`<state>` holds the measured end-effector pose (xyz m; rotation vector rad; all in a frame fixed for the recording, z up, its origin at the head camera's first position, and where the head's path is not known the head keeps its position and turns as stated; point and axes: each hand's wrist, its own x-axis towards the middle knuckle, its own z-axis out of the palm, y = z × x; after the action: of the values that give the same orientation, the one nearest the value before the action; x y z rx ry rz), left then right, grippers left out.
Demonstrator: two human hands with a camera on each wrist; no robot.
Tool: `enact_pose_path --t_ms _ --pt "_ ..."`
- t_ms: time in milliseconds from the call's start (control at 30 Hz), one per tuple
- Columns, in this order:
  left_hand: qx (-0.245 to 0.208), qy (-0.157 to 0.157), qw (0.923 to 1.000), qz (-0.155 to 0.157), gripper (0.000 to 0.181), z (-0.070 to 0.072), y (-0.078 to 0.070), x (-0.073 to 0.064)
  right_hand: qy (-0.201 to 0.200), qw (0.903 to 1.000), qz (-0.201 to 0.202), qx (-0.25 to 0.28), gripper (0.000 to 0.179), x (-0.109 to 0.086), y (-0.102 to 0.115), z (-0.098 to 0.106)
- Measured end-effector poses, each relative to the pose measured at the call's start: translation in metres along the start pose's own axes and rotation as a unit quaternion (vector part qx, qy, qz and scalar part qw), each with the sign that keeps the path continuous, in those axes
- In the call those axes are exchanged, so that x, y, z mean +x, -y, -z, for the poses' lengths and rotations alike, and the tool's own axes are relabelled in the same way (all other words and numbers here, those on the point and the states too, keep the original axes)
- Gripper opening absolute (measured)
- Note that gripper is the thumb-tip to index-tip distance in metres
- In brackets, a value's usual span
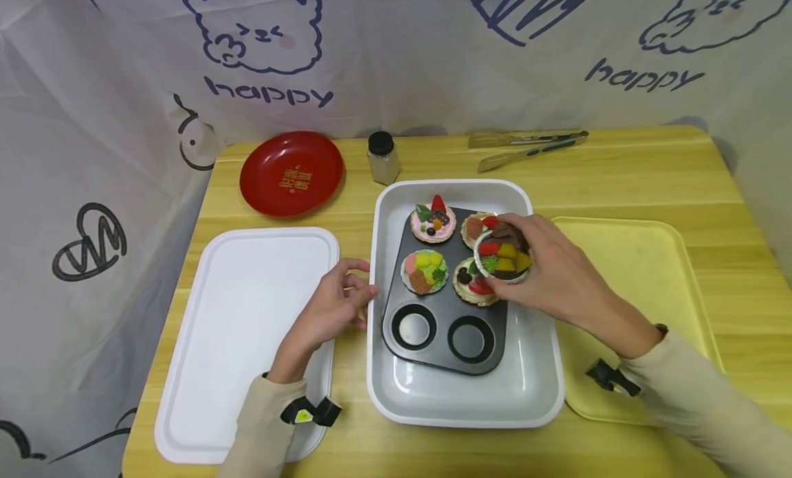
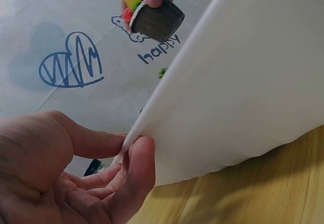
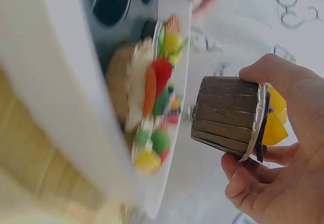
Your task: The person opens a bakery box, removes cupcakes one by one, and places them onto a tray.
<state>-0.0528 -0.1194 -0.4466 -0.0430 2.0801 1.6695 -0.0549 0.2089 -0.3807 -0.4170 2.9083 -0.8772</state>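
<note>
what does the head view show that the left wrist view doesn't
Only the head view shows the table, red plate, jar, tongs, yellow tray, flat white tray and the muffin pan with four cupcakes seated and two cups bare.

Only the left wrist view shows the lifted cupcake's dark ribbed wrapper from the side.

Both show the left hand at the deep tray's rim and the right hand holding that cupcake.

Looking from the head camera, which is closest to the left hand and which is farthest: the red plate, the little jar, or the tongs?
From the left hand:
1. Red plate, up at the back left.
2. Jar, back middle; nearly as close as the plate.
3. Tongs, back right, clearly farthest.
</note>
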Motion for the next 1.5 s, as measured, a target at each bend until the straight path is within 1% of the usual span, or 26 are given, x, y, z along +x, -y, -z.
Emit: enact_pose_path --t_ms 133,267,500,600,767,900,1000,1133,1267,1367,1500 --pt "0.001 -0.001 1.0000 0.001 0.042 0.000 -0.001 -0.001 -0.027 0.9992 -0.030 0.002 0.084 -0.003 -0.019 0.012" --pt "0.000 -0.001 1.0000 -0.002 0.041 0.000 -0.002 0.001 -0.043 0.9972 -0.060 0.007 0.083 -0.006 -0.036 0.019" --pt "0.005 -0.003 1.0000 0.001 0.042 0.000 -0.001 0.000 -0.081 0.9932 -0.082 0.016 0.084 -0.010 -0.071 0.031" --pt "0.004 -0.004 1.0000 0.003 0.042 0.000 -0.001 -0.001 -0.093 0.9892 -0.111 0.017 0.084 -0.014 -0.091 0.039" --pt "0.005 0.002 1.0000 0.001 0.042 -0.001 -0.003 0.001 -0.105 0.9795 -0.172 0.007 0.086 -0.027 -0.128 0.055" --pt "0.006 0.003 1.0000 0.000 0.042 -0.001 -0.003 0.002 -0.110 0.9729 -0.203 0.008 0.086 -0.036 -0.156 0.062" --pt "0.006 0.000 1.0000 0.001 0.042 -0.002 -0.002 0.001 -0.113 0.9687 -0.221 0.011 0.086 -0.040 -0.172 0.062" --pt "0.006 -0.006 1.0000 -0.003 0.042 0.000 -0.001 -0.001 -0.120 0.9655 -0.230 0.016 0.083 -0.039 -0.190 0.057" --pt "0.006 -0.004 1.0000 -0.006 0.042 0.000 -0.001 -0.002 -0.122 0.9638 -0.237 0.016 0.077 -0.038 -0.206 0.051" --pt "0.004 -0.002 1.0000 -0.005 0.042 0.000 -0.001 -0.001 -0.119 0.9630 -0.241 0.019 0.076 -0.038 -0.216 0.048" --pt "0.003 0.002 1.0000 -0.003 0.041 -0.001 -0.001 0.001 -0.118 0.9633 -0.240 0.019 0.076 -0.040 -0.222 0.045"
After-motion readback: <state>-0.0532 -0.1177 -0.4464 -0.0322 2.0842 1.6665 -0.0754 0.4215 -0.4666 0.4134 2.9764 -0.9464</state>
